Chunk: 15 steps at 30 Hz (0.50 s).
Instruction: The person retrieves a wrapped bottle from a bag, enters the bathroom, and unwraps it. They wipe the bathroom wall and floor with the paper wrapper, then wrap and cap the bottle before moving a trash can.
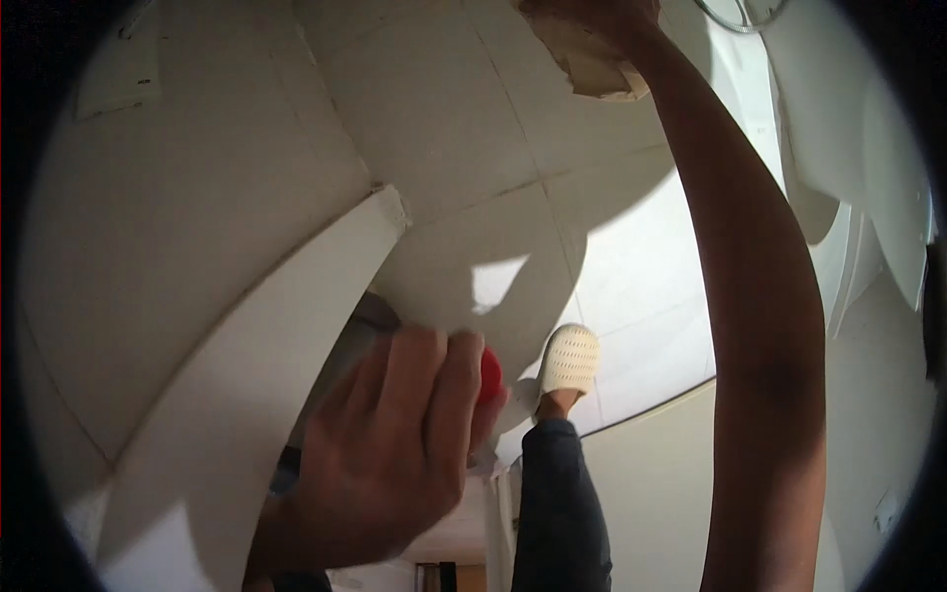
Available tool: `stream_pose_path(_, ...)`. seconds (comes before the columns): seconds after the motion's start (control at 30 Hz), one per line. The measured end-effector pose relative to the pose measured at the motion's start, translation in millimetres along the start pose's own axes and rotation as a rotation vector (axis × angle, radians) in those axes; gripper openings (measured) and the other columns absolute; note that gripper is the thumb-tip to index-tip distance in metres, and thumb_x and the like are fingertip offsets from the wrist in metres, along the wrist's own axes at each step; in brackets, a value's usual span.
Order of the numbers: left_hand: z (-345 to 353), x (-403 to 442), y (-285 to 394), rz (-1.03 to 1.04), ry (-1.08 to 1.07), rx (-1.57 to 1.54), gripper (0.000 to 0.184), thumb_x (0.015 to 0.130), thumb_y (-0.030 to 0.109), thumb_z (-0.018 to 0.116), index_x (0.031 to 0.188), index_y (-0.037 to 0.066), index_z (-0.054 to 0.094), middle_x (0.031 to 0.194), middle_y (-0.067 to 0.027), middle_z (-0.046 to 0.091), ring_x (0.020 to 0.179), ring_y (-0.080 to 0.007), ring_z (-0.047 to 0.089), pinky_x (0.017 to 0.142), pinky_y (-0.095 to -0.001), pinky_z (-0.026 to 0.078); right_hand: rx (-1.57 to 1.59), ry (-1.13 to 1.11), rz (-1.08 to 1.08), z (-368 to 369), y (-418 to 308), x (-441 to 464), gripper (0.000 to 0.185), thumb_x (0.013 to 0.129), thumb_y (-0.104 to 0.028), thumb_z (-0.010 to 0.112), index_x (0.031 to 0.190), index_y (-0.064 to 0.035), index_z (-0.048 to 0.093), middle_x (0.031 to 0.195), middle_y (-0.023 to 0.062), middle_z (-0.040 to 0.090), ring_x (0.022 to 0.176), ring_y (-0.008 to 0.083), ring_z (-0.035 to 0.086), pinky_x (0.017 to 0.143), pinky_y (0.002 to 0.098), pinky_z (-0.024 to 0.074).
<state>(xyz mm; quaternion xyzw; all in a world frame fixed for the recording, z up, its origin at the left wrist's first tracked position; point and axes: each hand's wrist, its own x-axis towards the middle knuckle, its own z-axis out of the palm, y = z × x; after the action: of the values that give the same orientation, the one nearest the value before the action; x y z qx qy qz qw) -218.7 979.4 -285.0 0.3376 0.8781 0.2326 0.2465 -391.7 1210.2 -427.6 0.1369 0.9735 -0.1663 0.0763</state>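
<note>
My left hand [390,444] is closed around a red rounded object [490,375]. Only a small part of it shows past the fingers, so its kind is hidden. At the top of the view my right hand [617,20], partly cut off by the frame edge, grips a crumpled tan sheet [602,79]; I cannot make out whether it is cloth or paper. This sheet is over the light tiles, and whether it touches them is unclear.
Pale floor tiles [464,148] with dark joints lie ahead. A white wall edge or panel [266,326] runs along the left. My foot in a cream perforated clog [572,357] stands on the floor. White curved fixtures [848,128] and a hose [740,22] are at right.
</note>
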Motion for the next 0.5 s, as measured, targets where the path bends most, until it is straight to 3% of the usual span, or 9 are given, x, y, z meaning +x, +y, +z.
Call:
stream_pose_path(0.03,6,-1,-1,0.01,0.042,-0.013,0.033,0.078,0.009,0.067,0.103,-0.003,0.051,0.089,-0.0139,0.052,0.074,-0.0243,0.059,0.055,-0.032,0.051,0.008,0.001,0.024,5,13,-12,0.06,0.059,-0.033,0.076,0.108,-0.0069,0.053,0.101,0.0156,0.062,0.098,0.0311,0.059,0.082,0.0412,0.047)
stream_pose_path(0.1,12,0,-3,-0.019,0.057,-0.065,0.032,0.078,0.011,0.067,0.103,-0.002,0.052,0.09,-0.0128,0.052,0.073,-0.0221,0.059,0.055,-0.0306,0.051,0.361,0.152,-0.055,23,41,-43,0.069,0.06,-0.036,0.078,0.117,-0.0088,0.05,0.105,0.0141,0.061,0.102,0.0301,0.057,0.086,0.0399,0.0464)
stream_pose_path(0.2,9,5,-11,-0.048,0.085,-0.102,0.031,0.082,0.017,0.065,0.105,0.0,0.053,0.09,-0.0101,0.053,0.071,-0.0158,0.056,0.056,-0.0257,0.048,0.593,0.149,0.014,35,48,-106,0.077,0.059,-0.036,0.08,0.122,-0.0101,0.045,0.106,0.0124,0.06,0.103,0.0282,0.057,0.087,0.0391,0.0457)
stream_pose_path(0.23,10,8,-12,-0.041,0.126,-0.151,0.03,0.083,0.018,0.064,0.105,0.0,0.053,0.089,-0.01,0.054,0.071,-0.0148,0.056,0.058,-0.0253,0.048,0.581,0.281,-0.074,38,47,-128,0.065,0.07,-0.042,0.073,0.118,-0.005,0.049,0.102,0.0111,0.061,0.096,0.0256,0.058,0.08,0.0379,0.0475)
stream_pose_path(0.27,9,8,-14,-0.039,0.164,-0.203,0.029,0.084,0.019,0.063,0.105,0.0,0.053,0.089,-0.0098,0.054,0.071,-0.0137,0.055,0.061,-0.0248,0.047,0.585,0.299,-0.039,39,47,-150,0.065,0.07,-0.042,0.073,0.118,-0.005,0.049,0.102,0.0111,0.061,0.096,0.0256,0.058,0.08,0.0379,0.0475)
stream_pose_path(0.33,12,1,-7,-0.063,0.122,-0.263,0.029,0.086,0.019,0.061,0.106,-0.001,0.053,0.09,-0.0091,0.056,0.075,-0.0117,0.055,0.066,-0.0241,0.046,0.599,0.208,0.019,38,46,-192,0.056,0.069,-0.032,0.073,0.115,-0.0092,0.052,0.108,0.0095,0.062,0.099,0.0246,0.06,0.086,0.0381,0.0471)
stream_pose_path(0.4,17,-18,-6,-0.067,0.176,-0.473,0.028,0.088,0.019,0.06,0.105,-0.002,0.053,0.092,-0.0071,0.057,0.077,-0.0104,0.053,0.07,-0.0237,0.045,0.673,0.215,0.074,41,35,-230,0.062,0.064,-0.031,0.079,0.115,-0.0054,0.054,0.107,0.0097,0.062,0.1,0.0224,0.06,0.089,0.0346,0.0463)
stream_pose_path(0.5,0,-45,10,0.006,0.196,-0.458,0.027,0.089,0.018,0.058,0.107,-0.002,0.053,0.092,-0.0055,0.056,0.078,-0.0096,0.052,0.074,-0.0234,0.044,0.628,0.301,0.18,19,12,-278,0.065,0.057,-0.032,0.08,0.113,-0.0106,0.055,0.1,0.01,0.064,0.089,0.0282,0.062,0.079,0.0361,0.0496)
